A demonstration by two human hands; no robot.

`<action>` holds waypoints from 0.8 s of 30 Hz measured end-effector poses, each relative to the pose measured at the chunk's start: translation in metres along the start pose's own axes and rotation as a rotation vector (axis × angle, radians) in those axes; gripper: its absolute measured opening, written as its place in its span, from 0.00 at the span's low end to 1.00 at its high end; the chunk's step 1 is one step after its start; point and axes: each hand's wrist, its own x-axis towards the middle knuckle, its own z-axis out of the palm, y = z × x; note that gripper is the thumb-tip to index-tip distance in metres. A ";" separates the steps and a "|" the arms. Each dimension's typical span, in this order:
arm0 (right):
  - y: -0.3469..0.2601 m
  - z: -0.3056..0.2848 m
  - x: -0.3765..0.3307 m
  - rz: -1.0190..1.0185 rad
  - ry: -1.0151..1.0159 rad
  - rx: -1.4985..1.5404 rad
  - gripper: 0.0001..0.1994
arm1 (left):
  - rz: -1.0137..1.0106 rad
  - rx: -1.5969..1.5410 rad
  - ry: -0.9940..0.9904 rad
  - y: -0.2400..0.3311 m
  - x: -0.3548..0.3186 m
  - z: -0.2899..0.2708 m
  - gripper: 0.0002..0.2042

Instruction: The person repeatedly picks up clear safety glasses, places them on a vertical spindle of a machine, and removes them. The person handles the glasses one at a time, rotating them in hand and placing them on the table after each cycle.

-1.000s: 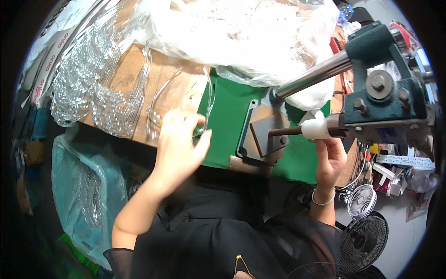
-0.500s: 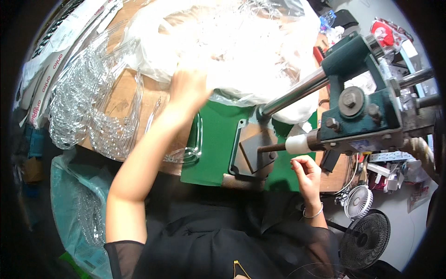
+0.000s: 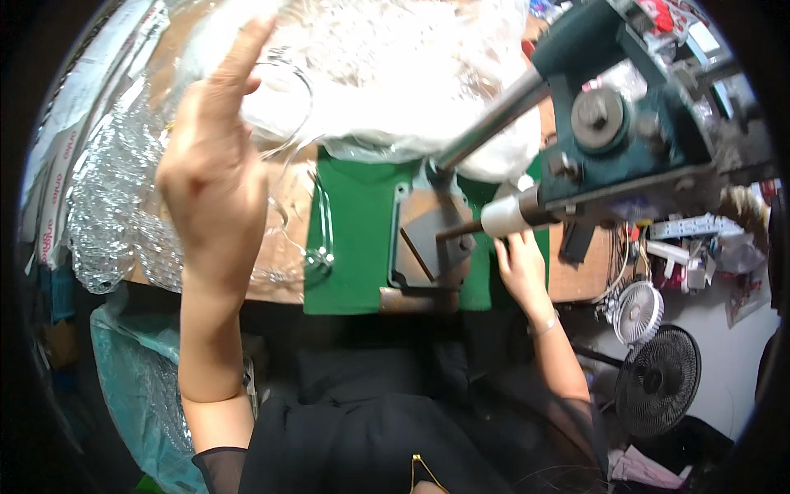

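Spanning shiny loops (image 3: 115, 226) and press (image 3: 629, 169), likely for reach.
With left hand (image 3: 216, 160) part-open, right hand (image 3: 524, 270) half-curled; cannot tell any hold.

Workshop, by its green bench press (image 3: 615, 170)

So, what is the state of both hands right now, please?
Left hand: one finger extended; grip cannot be told.
Right hand: near the white cylinder; grip cannot be told.
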 end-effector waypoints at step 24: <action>0.024 0.029 -0.019 0.339 0.045 0.418 0.04 | -0.964 -1.530 -0.232 0.090 -0.060 -0.007 0.29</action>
